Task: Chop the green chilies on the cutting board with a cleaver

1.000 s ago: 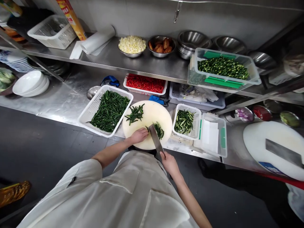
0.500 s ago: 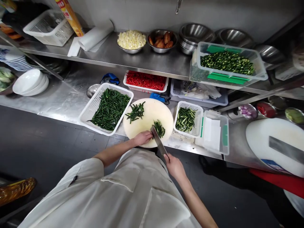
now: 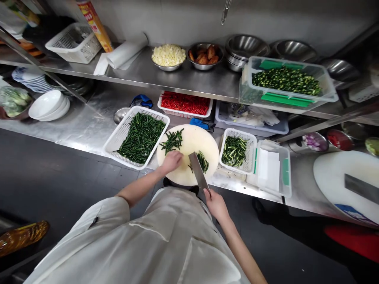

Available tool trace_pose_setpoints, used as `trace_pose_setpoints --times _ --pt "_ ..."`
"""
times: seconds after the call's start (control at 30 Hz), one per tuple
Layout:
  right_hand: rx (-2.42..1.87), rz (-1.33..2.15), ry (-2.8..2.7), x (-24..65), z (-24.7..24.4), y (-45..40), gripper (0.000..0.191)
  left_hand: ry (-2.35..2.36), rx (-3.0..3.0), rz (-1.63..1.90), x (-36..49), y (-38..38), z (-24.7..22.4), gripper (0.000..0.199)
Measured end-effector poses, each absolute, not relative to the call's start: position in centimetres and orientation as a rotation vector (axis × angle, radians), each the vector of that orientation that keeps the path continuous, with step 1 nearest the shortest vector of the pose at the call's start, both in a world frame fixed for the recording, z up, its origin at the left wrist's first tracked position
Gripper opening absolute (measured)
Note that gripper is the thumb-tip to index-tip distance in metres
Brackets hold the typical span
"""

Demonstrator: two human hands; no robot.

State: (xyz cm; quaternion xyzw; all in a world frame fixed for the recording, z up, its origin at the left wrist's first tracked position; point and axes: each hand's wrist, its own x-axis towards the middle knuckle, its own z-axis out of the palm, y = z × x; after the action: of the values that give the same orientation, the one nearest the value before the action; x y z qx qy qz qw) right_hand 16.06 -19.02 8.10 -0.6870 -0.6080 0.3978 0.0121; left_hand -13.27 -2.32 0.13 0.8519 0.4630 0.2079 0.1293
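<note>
My right hand (image 3: 215,203) grips the handle of a cleaver (image 3: 199,170), whose blade reaches over the round cutting board (image 3: 192,142). Beside the blade lies a small heap of cut green chilies (image 3: 203,161). My left hand (image 3: 172,161) is over the left part of the board, fingers bent and slightly blurred; whether anything is between them is hidden. Just beyond it sits a bunch of whole green chilies (image 3: 172,141). Left of the board, a white basket (image 3: 114,146) is full of whole green chilies. On the right, a smaller basket (image 3: 251,152) holds cut pieces.
A clear tub with paper (image 3: 271,169) adjoins the small basket. Behind the board are a basket of red chilies (image 3: 186,103) and blue gloves (image 3: 199,123). The shelf (image 3: 133,75) above carries bowls and a tub of chopped greens (image 3: 287,81). Another board with a cleaver (image 3: 359,187) stands right.
My left hand has moved left, away from the cleaver and the cut heap, toward the whole chilies. The cleaver stays over the board in my right hand. The view has shifted slightly.
</note>
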Motion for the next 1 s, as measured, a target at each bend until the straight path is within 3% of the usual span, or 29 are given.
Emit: trace_pose_setpoints --times 0.13,0.43,0.6,0.9,1.0 --pt "-2.038 1.387 -1.917 17.0 7.5 -21.1 0.049 1.874 2.361 0.530 -16.0 -1.1 0.5 0.025" --pt "-2.252 1.164 -2.049 16.6 8.8 -20.7 0.045 0.884 2.537 0.558 -10.1 -7.6 -2.6 0.028" --pt "-2.264 1.196 -2.090 16.9 10.2 -20.7 0.044 0.813 2.469 0.594 -8.9 -7.7 -3.0 0.027" --pt "-2.187 1.154 -1.859 12.8 7.3 -16.6 0.041 0.665 2.538 0.521 -10.0 -5.9 -2.2 0.029" --pt "-2.144 1.155 -1.784 13.8 7.1 -17.2 0.045 0.861 2.637 0.454 -11.7 -3.0 -0.9 0.029"
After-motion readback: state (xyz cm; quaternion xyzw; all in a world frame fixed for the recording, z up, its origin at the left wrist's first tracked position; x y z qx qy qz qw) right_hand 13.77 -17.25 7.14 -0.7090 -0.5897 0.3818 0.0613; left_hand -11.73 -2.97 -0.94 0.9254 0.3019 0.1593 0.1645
